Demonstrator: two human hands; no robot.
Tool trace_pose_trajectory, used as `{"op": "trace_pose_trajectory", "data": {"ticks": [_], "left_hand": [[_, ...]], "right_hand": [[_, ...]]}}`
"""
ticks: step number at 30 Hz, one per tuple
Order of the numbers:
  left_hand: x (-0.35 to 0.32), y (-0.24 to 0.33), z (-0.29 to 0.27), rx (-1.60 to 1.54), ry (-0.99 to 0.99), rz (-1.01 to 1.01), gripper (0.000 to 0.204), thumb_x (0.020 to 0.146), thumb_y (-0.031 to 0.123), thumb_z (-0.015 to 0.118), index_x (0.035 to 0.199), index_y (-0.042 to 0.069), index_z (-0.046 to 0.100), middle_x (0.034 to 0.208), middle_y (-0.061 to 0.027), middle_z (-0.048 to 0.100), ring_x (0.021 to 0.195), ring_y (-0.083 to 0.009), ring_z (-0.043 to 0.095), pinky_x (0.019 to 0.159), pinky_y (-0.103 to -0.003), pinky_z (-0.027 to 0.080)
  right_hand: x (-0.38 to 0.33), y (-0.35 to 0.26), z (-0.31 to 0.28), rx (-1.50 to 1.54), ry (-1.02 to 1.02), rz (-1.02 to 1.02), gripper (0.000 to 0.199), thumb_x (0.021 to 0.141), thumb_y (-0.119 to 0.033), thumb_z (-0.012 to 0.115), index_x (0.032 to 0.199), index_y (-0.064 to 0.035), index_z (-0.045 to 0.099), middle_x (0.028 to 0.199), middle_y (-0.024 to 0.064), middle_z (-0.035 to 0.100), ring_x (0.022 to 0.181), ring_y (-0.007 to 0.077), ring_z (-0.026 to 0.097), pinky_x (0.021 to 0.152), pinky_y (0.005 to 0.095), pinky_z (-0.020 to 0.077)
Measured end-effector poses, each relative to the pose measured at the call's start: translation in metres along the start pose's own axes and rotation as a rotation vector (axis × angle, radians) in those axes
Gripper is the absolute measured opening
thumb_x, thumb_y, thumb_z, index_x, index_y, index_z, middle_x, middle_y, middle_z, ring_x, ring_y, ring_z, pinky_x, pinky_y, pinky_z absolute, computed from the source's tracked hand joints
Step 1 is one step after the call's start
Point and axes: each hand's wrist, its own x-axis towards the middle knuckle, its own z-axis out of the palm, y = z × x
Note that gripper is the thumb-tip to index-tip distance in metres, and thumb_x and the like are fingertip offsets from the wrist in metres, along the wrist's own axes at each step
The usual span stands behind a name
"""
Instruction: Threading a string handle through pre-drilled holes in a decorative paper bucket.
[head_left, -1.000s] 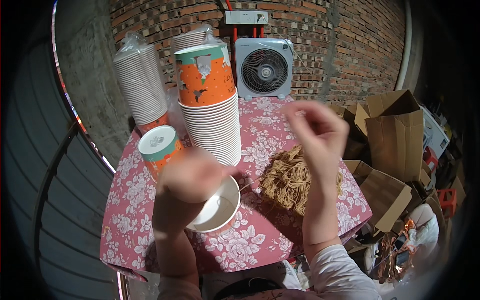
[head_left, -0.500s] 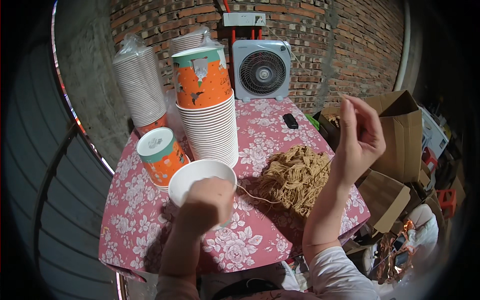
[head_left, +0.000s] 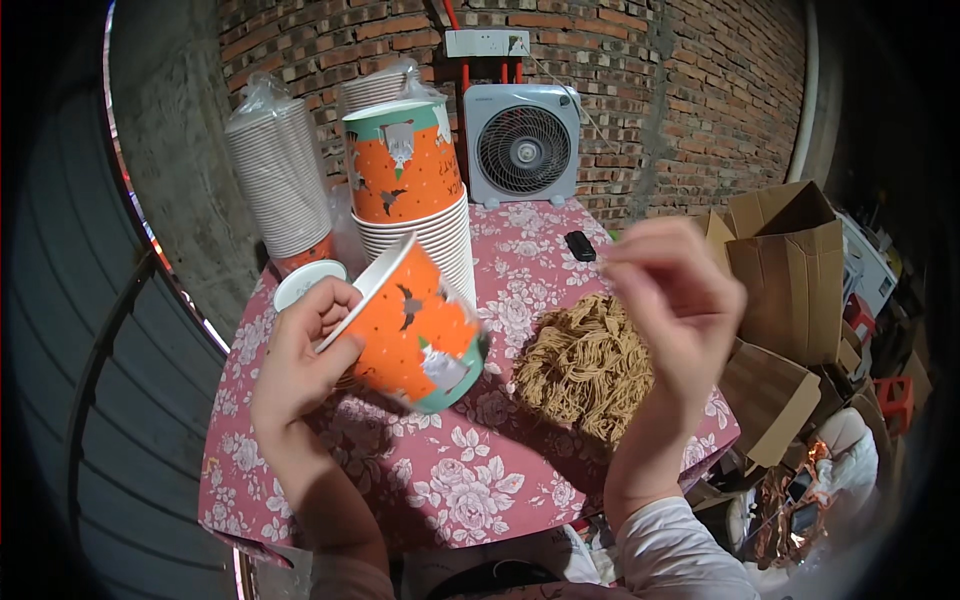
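Observation:
My left hand grips the rim of an orange paper bucket, thumb outside and fingers over the edge. The bucket is tipped on its side above the table, its mouth toward the left and its green-banded base to the lower right. Bats and a grey figure are printed on it. Raised above a heap of tan cord, my right hand has thumb and fingers pinched together. A faint thin thing shows at its fingertips, too blurred to name. Behind the bucket rises a tall upside-down stack of like buckets.
Another upturned bucket is partly hidden behind my left hand. Bagged white-rimmed stacks stand at the back left. A box fan and a small black object are farther back on the flowered tablecloth. Cardboard boxes crowd the right.
My left hand came out of the bucket's mouth and now holds its rim, lifted and tipped sideways. My right hand moved lower and a little left. The cord strand to the bucket no longer shows.

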Motion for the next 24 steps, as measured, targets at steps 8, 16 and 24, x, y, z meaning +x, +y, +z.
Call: {"op": "trace_pose_trajectory", "data": {"ticks": [8, 16, 24], "left_hand": [[0.008, 0.017, 0.036, -0.400, -0.071, 0.007, 0.054, 0.087, -0.004, 0.045, 0.141, -0.010, 0.048, 0.125, -0.0191, 0.068, 0.112, -0.0196, 0.067, 0.102, -0.031, 0.049], [0.011, 0.008, 0.021, -0.347, -0.140, -0.013, 0.049, 0.079, -0.003, 0.048, 0.127, -0.007, 0.053, 0.117, -0.0116, 0.067, 0.107, -0.0153, 0.065, 0.097, -0.028, 0.050], [0.006, 0.026, 0.034, -0.470, -0.182, -0.039, 0.071, 0.071, -0.004, 0.048, 0.142, -0.007, 0.045, 0.126, -0.0172, 0.066, 0.116, -0.0201, 0.065, 0.103, -0.031, 0.048]], "right_hand": [[-0.014, 0.011, 0.068, -0.056, -0.399, 0.011, 0.008, 0.084, -0.002, 0.069, 0.092, 0.0012, 0.068, 0.097, 0.0110, 0.073, 0.078, 0.0148, 0.069, 0.062, 0.0260, 0.0525], [-0.007, 0.033, 0.062, -0.014, -0.268, 0.067, 0.007, 0.088, -0.004, 0.067, 0.091, 0.0024, 0.066, 0.090, 0.0077, 0.070, 0.069, 0.0100, 0.065, 0.059, 0.0242, 0.0492], [-0.018, 0.028, 0.076, 0.216, -0.312, 0.068, 0.007, 0.084, -0.002, 0.069, 0.089, 0.0011, 0.065, 0.100, 0.0115, 0.071, 0.077, 0.0165, 0.068, 0.064, 0.0289, 0.0531]]}}
